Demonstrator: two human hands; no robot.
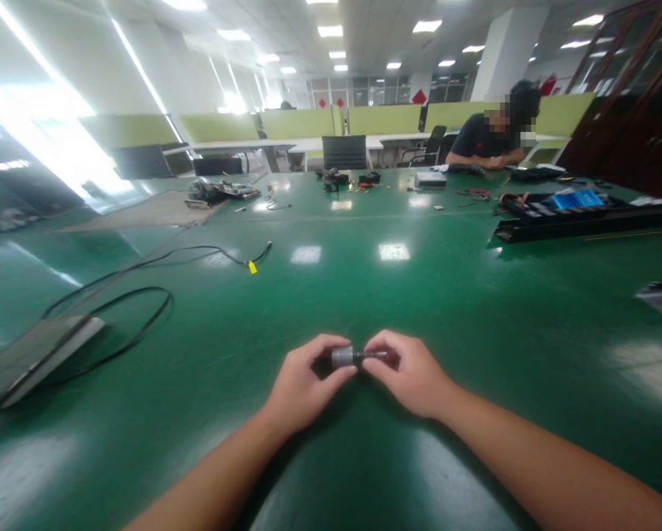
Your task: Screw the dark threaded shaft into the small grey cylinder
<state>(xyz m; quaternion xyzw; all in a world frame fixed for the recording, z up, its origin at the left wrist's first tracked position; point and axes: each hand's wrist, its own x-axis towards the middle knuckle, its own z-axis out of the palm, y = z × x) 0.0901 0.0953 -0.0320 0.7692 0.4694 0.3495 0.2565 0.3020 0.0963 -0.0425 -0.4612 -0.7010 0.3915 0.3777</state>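
Near the front middle of the green table, my left hand (300, 383) is closed, thumb and fingers pinching a short grey cylinder (342, 358) with a metallic look. A slim dark rod-like part (380, 355) lies in line with the cylinder on its right side. My right hand (416, 375) is closed around that dark part with thumb and forefinger. The two pieces meet or nearly meet between my fingertips; whether they are joined I cannot tell. My fingers cover part of both.
A flat panel-like device (37, 361) sits at left, beside a looping black cable (167, 295) with a yellow tag (252, 267). To the right lies a long black channel (574, 227) holding blue parts. Electronics (214, 193) lie farther back. A person (488, 140) sits across the table (331, 295).
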